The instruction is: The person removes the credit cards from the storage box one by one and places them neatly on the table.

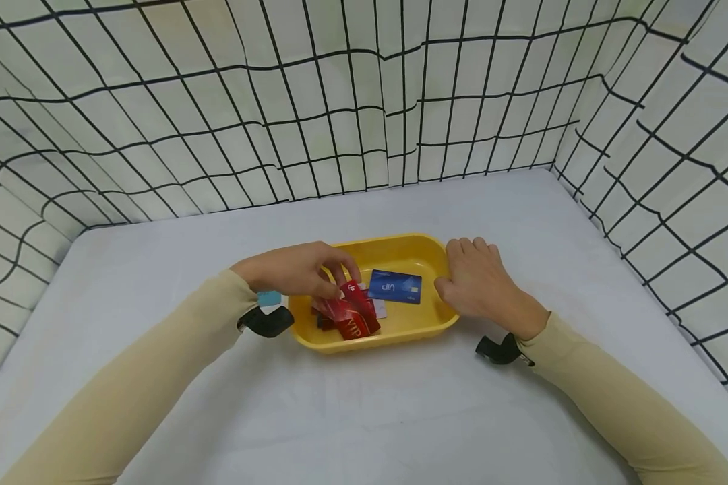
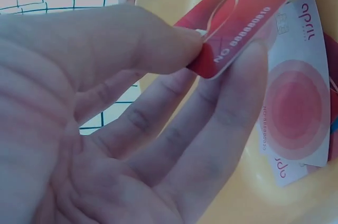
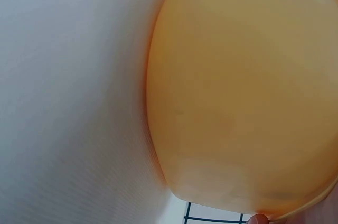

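My left hand (image 1: 315, 269) is over the left part of a yellow tray (image 1: 364, 345). Between thumb and fingers it pinches a red card (image 2: 237, 23) with gold lettering and a printed number. Below it, other cards lie in a loose pile, among them a red VIP card (image 1: 358, 323) and a white card (image 2: 297, 113) with pink circles. A blue VIP card (image 1: 394, 287) lies flat near the tray's middle. My right hand (image 1: 482, 283) grips the tray's right end, thumb over the rim; most of its fingers are hidden in the right wrist view.
The tray stands on a white-covered table (image 1: 352, 417). A black wire grid (image 1: 364, 108) rises along the back and both sides. Dark wrist devices sit below both hands, the left one (image 1: 268, 322) close to the tray's left end.
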`<state>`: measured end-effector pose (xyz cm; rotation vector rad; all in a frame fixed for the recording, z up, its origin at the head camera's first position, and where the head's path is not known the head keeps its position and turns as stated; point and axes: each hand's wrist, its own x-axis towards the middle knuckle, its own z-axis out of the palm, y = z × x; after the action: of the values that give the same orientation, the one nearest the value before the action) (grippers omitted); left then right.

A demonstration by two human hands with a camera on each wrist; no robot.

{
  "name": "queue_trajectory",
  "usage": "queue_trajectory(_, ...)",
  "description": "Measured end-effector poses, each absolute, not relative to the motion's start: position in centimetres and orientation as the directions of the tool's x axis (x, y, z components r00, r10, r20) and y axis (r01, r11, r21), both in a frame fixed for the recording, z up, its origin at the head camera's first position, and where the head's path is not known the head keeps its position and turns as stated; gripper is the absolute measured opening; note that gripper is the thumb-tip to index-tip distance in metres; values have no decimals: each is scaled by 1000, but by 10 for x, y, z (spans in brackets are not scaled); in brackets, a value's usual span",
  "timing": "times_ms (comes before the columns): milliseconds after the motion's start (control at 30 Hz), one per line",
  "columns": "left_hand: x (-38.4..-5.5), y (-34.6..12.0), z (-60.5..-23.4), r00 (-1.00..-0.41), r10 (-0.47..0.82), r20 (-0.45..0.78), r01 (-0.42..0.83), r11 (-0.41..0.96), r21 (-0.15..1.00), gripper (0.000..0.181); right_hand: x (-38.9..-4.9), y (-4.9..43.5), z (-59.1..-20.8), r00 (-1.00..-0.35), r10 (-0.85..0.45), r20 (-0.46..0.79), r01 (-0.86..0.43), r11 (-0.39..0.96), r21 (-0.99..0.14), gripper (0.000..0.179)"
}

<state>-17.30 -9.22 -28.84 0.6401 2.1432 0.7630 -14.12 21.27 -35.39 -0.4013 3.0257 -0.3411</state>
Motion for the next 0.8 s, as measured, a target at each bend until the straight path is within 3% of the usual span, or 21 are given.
queue_trajectory(533, -158, -111, -287, -695, 584, -420, 87, 648, 757, 36, -140, 212, -353, -962, -268, -48, -252, 943, -218, 31)
queue_trajectory(800, -150, -117, -285, -722, 564, -400, 52, 621, 782, 35, -139, 211, -352, -964, -262, -55, -245, 945, -218, 31)
